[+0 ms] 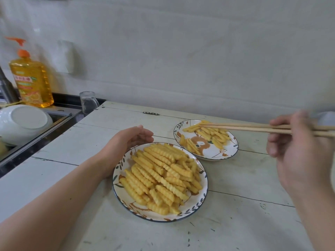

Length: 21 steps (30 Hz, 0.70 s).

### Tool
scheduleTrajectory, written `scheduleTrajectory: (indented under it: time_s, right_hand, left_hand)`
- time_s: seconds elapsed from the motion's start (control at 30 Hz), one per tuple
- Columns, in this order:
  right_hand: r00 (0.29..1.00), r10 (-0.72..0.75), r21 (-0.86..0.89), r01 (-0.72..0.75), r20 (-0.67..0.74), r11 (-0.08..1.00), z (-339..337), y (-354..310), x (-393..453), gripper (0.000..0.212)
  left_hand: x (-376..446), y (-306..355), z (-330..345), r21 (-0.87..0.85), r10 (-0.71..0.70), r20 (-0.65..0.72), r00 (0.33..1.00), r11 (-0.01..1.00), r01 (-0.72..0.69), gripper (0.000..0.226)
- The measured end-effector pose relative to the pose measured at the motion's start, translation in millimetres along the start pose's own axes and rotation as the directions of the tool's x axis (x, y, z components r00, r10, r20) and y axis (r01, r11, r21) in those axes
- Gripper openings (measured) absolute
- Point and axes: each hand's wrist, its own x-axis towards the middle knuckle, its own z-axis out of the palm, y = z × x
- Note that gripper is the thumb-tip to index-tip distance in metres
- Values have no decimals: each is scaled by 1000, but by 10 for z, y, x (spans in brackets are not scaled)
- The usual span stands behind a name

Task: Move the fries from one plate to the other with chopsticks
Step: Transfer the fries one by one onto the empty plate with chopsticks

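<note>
White plank counter (235,178). Right hand (297,142) pinches chopsticks (253,128), tips at a fry (193,128) over far plate (233,151). Left hand (130,138), grip loosely curled and holding nothing, rests beside the heaped near plate (116,178). Glass (88,102), soap bottle (32,82) well left.

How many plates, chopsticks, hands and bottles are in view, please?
Plates: 2 (near, far)
Chopsticks: 2
Hands: 2 (left, right)
Bottles: 1
Total: 7
</note>
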Motion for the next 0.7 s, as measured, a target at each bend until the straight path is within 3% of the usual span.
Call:
scheduleTrajectory:
  time_s: [0.1,0.3,0.57,0.7]
  right_hand:
    - [999,-27,-200,35,43,979,15,152,-47,42]
    - [985,23,-303,29,168,953,128,270,-169,41]
    - [981,1,-323,63,194,944,134,260,-194,44]
    - [992,23,-313,18,125,950,111,299,-122,44]
  left_hand:
    - [30,-45,-17,-16,6,21,1000,1000,-6,41]
    - [85,-61,-48,-40,-3,45,999,999,4,41]
    - [7,-36,-6,-11,1,12,1000,1000,-1,43]
    - [38,-47,-23,-6,6,26,1000,1000,-6,41]
